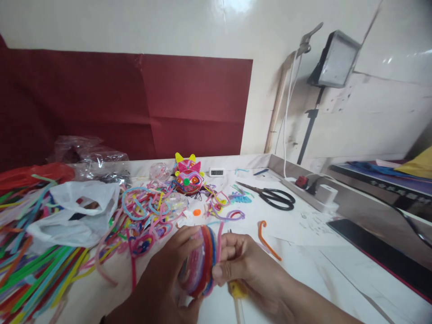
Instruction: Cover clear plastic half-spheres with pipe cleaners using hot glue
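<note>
My left hand (165, 270) is wrapped around a ball covered with pipe cleaners (200, 263), in bands of pink, purple, red, orange and blue. My right hand (253, 265) pinches a pink pipe cleaner (219, 240) against the ball's right side, its free end sticking up. Beneath the right hand lies a yellow-tipped tool with a clear stick (238, 290), which looks like a glue gun but is partly hidden. An orange pipe cleaner (266, 243) with a curled end rests just beyond that hand.
Black-handled scissors (276, 198) lie at the back right, near a small digital clock (216, 172). Decorated balls with pointed ears (189, 180) stand behind tangled pipe cleaners (145, 207). A white plastic bag (77, 216) covers more at left. A phone-like black slab (381, 252) lies right.
</note>
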A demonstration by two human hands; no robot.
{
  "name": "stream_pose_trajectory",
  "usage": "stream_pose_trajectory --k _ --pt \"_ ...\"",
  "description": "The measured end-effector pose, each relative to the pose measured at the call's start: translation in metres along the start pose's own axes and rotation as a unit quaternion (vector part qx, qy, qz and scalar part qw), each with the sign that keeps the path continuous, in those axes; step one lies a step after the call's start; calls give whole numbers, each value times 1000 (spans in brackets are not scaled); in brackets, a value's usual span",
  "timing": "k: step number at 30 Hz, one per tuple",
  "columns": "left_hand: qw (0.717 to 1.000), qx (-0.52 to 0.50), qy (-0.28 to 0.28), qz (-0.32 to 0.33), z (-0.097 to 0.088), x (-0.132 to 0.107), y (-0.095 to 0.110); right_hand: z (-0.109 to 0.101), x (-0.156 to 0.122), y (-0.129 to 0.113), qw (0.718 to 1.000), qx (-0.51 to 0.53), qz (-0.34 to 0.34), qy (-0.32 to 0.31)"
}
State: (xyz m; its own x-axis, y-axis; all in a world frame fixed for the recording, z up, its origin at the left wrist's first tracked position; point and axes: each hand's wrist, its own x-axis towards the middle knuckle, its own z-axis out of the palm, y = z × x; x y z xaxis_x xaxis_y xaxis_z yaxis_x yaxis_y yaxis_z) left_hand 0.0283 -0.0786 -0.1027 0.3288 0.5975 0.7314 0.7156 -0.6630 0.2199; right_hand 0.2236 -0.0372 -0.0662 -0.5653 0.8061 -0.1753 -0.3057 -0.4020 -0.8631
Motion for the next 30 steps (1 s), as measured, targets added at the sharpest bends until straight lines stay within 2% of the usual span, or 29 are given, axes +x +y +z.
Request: stream_pose_trajectory --k 8,13,21,30 --pt "999 -22 -14 43 -2 5 -6 -4 2 3 1000 3 -3 -17" --pt "995 -52 -42 68 -5 7 -5 -2 0 4 1000 -6 0 -23" --pt "992 -87 -85 18 -8 9 -5 -4 1 6 1000 3 -4 -23" --pt "986 -120 -112 21 -12 10 -7 -8 -1 6 1000 2 0 -19"
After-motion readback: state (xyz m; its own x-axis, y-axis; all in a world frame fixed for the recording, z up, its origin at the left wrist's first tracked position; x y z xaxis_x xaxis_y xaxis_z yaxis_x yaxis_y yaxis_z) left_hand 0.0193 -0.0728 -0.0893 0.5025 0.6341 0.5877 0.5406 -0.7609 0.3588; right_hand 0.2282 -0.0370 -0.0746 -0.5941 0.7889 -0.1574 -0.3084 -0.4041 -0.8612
